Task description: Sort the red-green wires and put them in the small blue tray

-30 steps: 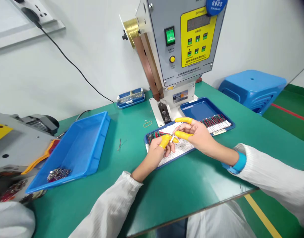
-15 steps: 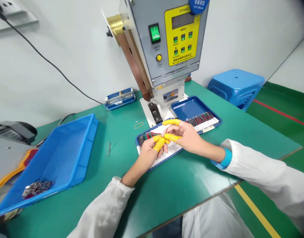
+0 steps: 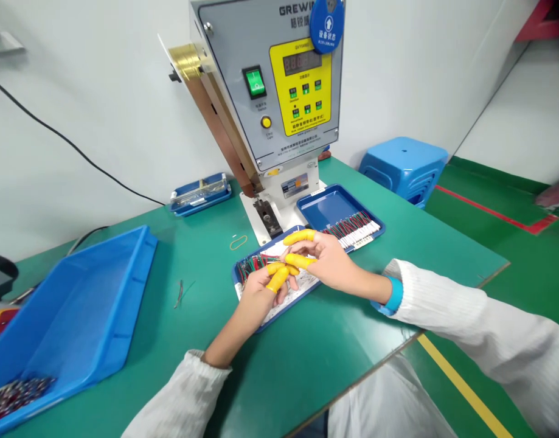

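My left hand [image 3: 261,291] and my right hand [image 3: 322,255] meet above the near blue tray [image 3: 267,322], yellow finger cots on several fingertips. Both pinch thin wires [image 3: 283,261] between thumb and fingers; their ends are mostly hidden by the fingertips. In the near tray lie red, green and black wires [image 3: 252,263] with white pieces. Just beyond my right hand, the far blue tray [image 3: 327,207] holds a row of similar wires with white ends [image 3: 356,231]. Behind the hands stands a grey crimping machine [image 3: 261,146], its black die [image 3: 267,218] nearest the near tray.
A large blue bin [image 3: 73,322] with small metallic parts [image 3: 19,395] is at the left. A loose wire scrap [image 3: 179,295] and a rubber band [image 3: 238,243] lie on the green table [image 3: 192,328]. A small tray [image 3: 201,194] sits by the wall; blue stools [image 3: 404,164] stand at the right.
The view has swung rightward, so the machine, trays and bin appear further left. My hands stay together over the near tray, with fingers slightly shifted and thin wires now showing between them.
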`<action>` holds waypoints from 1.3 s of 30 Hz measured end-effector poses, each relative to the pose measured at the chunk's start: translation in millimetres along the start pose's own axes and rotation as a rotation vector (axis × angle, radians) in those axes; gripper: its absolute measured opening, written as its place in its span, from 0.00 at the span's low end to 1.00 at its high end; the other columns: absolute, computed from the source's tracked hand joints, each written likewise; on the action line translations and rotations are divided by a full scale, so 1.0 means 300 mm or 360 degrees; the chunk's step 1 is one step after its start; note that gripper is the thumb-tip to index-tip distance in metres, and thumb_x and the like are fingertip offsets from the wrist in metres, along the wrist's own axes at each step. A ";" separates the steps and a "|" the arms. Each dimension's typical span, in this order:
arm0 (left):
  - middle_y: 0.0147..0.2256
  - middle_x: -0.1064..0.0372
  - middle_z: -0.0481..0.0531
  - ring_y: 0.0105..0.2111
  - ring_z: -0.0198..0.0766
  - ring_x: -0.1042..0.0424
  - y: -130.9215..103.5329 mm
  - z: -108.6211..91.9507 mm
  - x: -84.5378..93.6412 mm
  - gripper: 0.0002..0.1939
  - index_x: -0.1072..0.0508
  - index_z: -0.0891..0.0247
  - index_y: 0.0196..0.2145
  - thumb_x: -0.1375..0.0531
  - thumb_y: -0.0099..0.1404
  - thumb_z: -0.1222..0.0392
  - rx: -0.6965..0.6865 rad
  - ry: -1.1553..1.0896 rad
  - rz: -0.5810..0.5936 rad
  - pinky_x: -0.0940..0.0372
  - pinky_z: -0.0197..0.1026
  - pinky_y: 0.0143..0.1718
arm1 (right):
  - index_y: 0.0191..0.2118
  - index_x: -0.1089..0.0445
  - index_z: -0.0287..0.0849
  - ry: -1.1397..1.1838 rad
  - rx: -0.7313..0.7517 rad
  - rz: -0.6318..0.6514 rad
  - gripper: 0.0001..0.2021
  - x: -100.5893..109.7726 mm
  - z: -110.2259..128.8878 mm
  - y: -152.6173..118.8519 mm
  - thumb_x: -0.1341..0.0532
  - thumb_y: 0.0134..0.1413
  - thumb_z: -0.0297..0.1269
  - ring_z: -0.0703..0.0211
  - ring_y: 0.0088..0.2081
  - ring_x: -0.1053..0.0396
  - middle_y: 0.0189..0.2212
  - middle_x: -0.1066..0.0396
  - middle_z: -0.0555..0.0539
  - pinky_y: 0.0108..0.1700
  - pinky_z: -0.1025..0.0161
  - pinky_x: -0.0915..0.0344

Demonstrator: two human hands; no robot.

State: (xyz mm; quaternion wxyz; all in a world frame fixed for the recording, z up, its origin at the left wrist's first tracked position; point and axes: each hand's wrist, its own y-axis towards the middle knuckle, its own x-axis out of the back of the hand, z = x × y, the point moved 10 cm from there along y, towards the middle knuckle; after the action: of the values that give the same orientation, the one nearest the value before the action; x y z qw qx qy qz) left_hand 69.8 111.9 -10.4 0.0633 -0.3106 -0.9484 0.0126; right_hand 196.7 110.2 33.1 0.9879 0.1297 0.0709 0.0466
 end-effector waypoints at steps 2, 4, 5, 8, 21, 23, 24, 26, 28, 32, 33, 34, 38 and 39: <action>0.18 0.35 0.46 0.16 0.28 0.43 0.003 0.004 0.001 0.24 0.24 0.66 0.32 0.40 0.70 0.40 -0.0011 -0.0007 0.0000 0.48 0.33 0.19 | 0.42 0.24 0.44 0.0083 -0.0030 -0.0085 0.15 0.013 -0.009 0.005 0.26 0.49 0.42 0.53 0.42 0.20 0.39 0.19 0.46 0.51 0.53 0.24; 0.22 0.31 0.49 0.15 0.27 0.43 0.005 0.004 0.004 0.23 0.24 0.66 0.32 0.40 0.69 0.40 -0.0026 -0.0031 -0.0009 0.48 0.33 0.19 | 0.40 0.24 0.44 0.0166 -0.0073 -0.0136 0.17 0.019 -0.014 0.007 0.24 0.45 0.43 0.52 0.43 0.19 0.38 0.18 0.46 0.52 0.52 0.23; 0.23 0.29 0.50 0.15 0.27 0.43 0.005 0.003 0.004 0.23 0.24 0.66 0.32 0.39 0.69 0.41 -0.0030 -0.0042 -0.0012 0.48 0.33 0.19 | 0.39 0.24 0.44 0.0199 -0.0094 -0.0140 0.18 0.018 -0.015 0.006 0.23 0.44 0.43 0.52 0.43 0.19 0.38 0.18 0.46 0.52 0.52 0.23; 0.25 0.26 0.51 0.15 0.26 0.44 0.003 0.000 0.003 0.23 0.24 0.66 0.33 0.38 0.68 0.41 -0.0023 -0.0070 -0.0019 0.49 0.32 0.18 | 0.39 0.25 0.44 0.0253 -0.0144 -0.0114 0.19 0.011 -0.012 0.002 0.22 0.42 0.43 0.52 0.43 0.19 0.38 0.18 0.46 0.52 0.52 0.23; 0.30 0.27 0.50 0.15 0.25 0.41 0.011 -0.009 0.003 0.19 0.25 0.65 0.45 0.36 0.67 0.45 -0.0004 -0.0275 -0.0102 0.49 0.31 0.16 | 0.44 0.22 0.43 -0.0593 0.0367 -0.0256 0.11 0.319 0.224 0.094 0.29 0.56 0.39 0.53 0.44 0.22 0.42 0.20 0.44 0.54 0.52 0.27; 0.29 0.27 0.50 0.15 0.26 0.40 0.015 -0.004 -0.002 0.19 0.25 0.65 0.43 0.36 0.67 0.45 -0.0010 -0.0285 -0.0068 0.49 0.31 0.15 | 0.44 0.22 0.42 -0.0966 0.0387 -0.0356 0.09 0.439 0.259 0.104 0.31 0.56 0.35 0.52 0.42 0.22 0.39 0.20 0.44 0.50 0.54 0.26; 0.28 0.28 0.50 0.16 0.26 0.40 0.016 -0.001 -0.001 0.18 0.25 0.65 0.44 0.36 0.67 0.46 -0.0012 -0.0291 -0.0064 0.49 0.31 0.15 | 0.43 0.22 0.41 -0.1139 0.0335 -0.0399 0.09 0.496 0.260 0.110 0.32 0.56 0.33 0.52 0.40 0.22 0.38 0.20 0.44 0.49 0.55 0.26; 0.28 0.28 0.49 0.16 0.27 0.39 0.017 0.011 0.004 0.17 0.25 0.64 0.46 0.37 0.68 0.48 -0.0002 -0.0292 -0.0060 0.48 0.31 0.16 | 0.40 0.21 0.40 -0.1412 0.0185 -0.0449 0.07 0.595 0.240 0.116 0.33 0.53 0.29 0.51 0.37 0.21 0.33 0.20 0.44 0.44 0.57 0.26; 0.28 0.27 0.49 0.17 0.26 0.39 0.018 0.022 0.006 0.17 0.25 0.64 0.46 0.38 0.70 0.48 0.0008 -0.0279 -0.0046 0.47 0.31 0.17 | 0.38 0.21 0.39 -0.1595 0.0037 -0.0470 0.08 0.665 0.208 0.113 0.34 0.51 0.25 0.50 0.36 0.20 0.31 0.20 0.45 0.41 0.59 0.26; 0.28 0.28 0.49 0.18 0.26 0.40 0.016 0.025 -0.001 0.18 0.26 0.64 0.46 0.39 0.71 0.46 0.0011 -0.0249 0.0006 0.46 0.31 0.18 | 0.39 0.21 0.38 -0.1688 -0.0085 -0.0453 0.11 0.707 0.172 0.100 0.36 0.49 0.23 0.51 0.37 0.20 0.32 0.18 0.44 0.39 0.62 0.27; 0.28 0.28 0.49 0.18 0.26 0.40 0.015 0.023 -0.002 0.18 0.26 0.65 0.46 0.38 0.70 0.46 0.0008 -0.0244 0.0009 0.46 0.31 0.18 | 0.40 0.21 0.37 -0.1690 -0.0092 -0.0450 0.12 0.707 0.172 0.098 0.37 0.49 0.23 0.51 0.37 0.20 0.32 0.18 0.44 0.39 0.63 0.28; 0.27 0.28 0.49 0.18 0.27 0.40 0.015 0.020 -0.003 0.18 0.26 0.65 0.46 0.38 0.70 0.46 0.0005 -0.0241 0.0011 0.46 0.31 0.18 | 0.41 0.21 0.37 -0.1699 -0.0101 -0.0446 0.12 0.705 0.173 0.095 0.37 0.49 0.23 0.51 0.37 0.20 0.32 0.18 0.44 0.38 0.63 0.28; 0.27 0.28 0.49 0.18 0.27 0.39 0.014 0.012 -0.008 0.19 0.26 0.65 0.45 0.37 0.69 0.46 0.0003 -0.0230 0.0012 0.45 0.32 0.18 | 0.41 0.21 0.37 -0.1835 -0.0167 -0.0431 0.15 0.703 0.180 0.088 0.38 0.47 0.21 0.50 0.37 0.20 0.32 0.19 0.44 0.38 0.63 0.30; 0.26 0.28 0.49 0.18 0.27 0.39 0.014 0.011 -0.008 0.18 0.26 0.65 0.45 0.37 0.69 0.46 0.0003 -0.0223 0.0011 0.44 0.32 0.18 | 0.41 0.21 0.37 -0.1876 -0.0181 -0.0434 0.15 0.705 0.183 0.087 0.38 0.46 0.21 0.50 0.38 0.20 0.32 0.19 0.44 0.38 0.63 0.30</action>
State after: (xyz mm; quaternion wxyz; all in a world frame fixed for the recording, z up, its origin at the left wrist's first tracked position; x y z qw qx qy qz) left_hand 73.8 114.0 -14.2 -0.0031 -0.3120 -0.9494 0.0355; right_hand 411.5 145.0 65.2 0.8633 0.0704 -0.4748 -0.1563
